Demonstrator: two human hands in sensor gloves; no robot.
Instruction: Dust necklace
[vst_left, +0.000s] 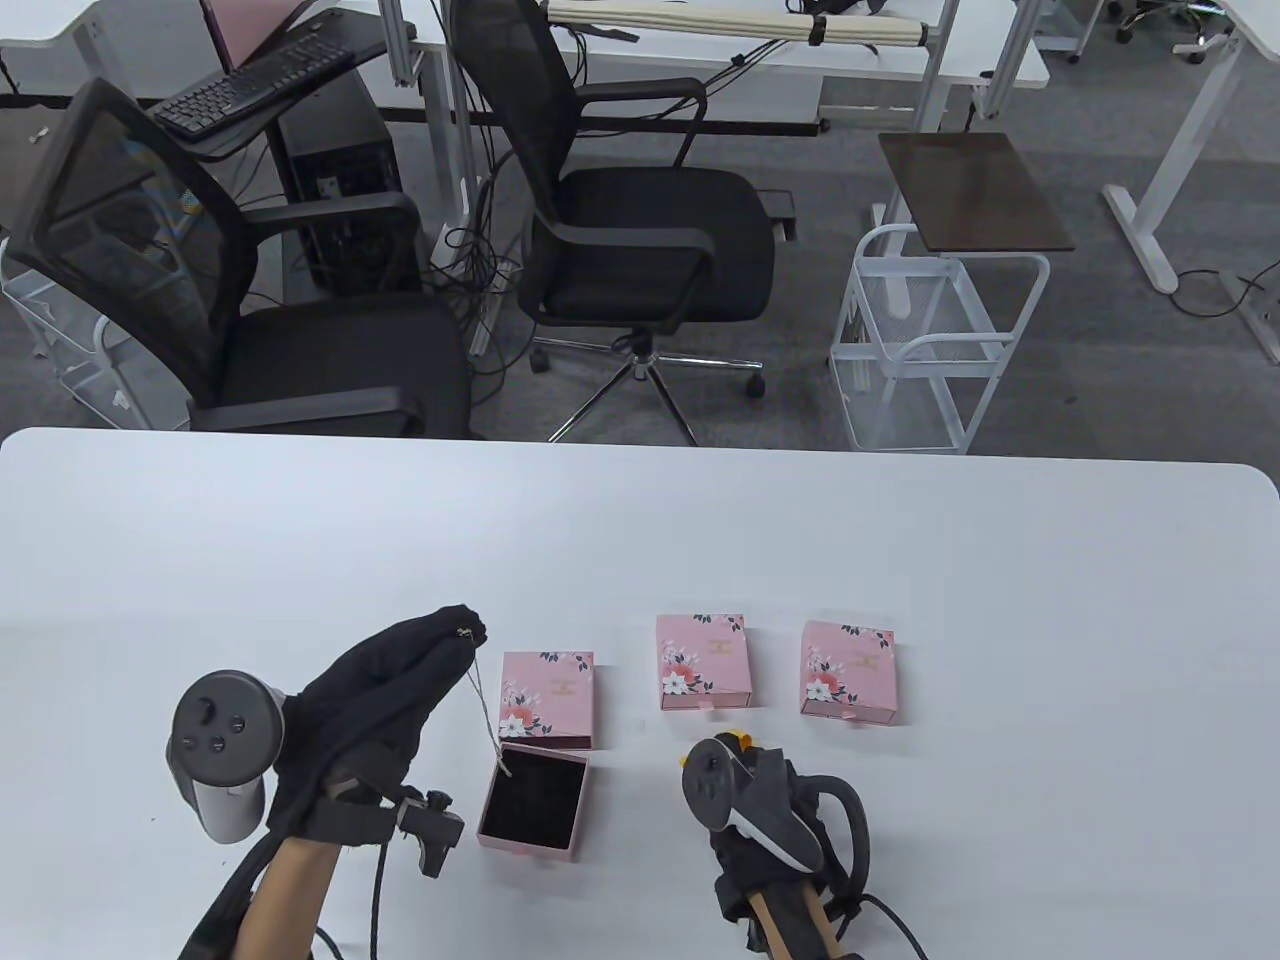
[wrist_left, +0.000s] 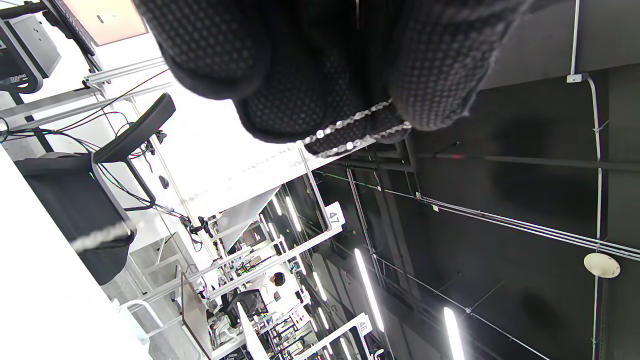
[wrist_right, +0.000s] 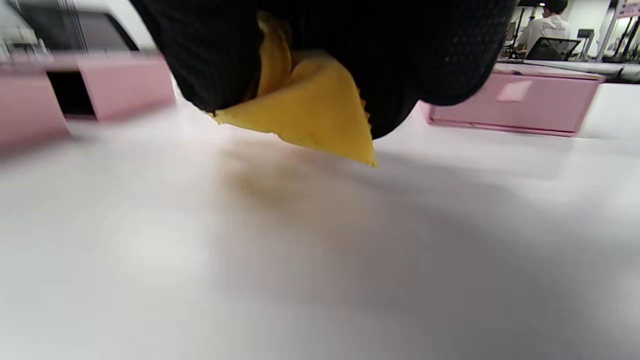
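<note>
Left hand (vst_left: 385, 690) raised over the white surface (vst_left: 900, 560), fingertips pinched together round one end of the necklace (vst_left: 482, 705); chain hangs down-right, lower end reaching into the open box tray (vst_left: 532, 801) w/ dark lining. Wrist cam shows chain across the fingers (wrist_left: 345, 75). Behind the tray sits its pink floral sleeve (vst_left: 547, 697), then two closed pink boxes (vst_left: 703, 662) & (vst_left: 848, 671). Right hand (vst_left: 770, 810) low on the surface, grip closed round a yellow cloth (wrist_right: 310, 115), probably bunched; blurry.
</note>
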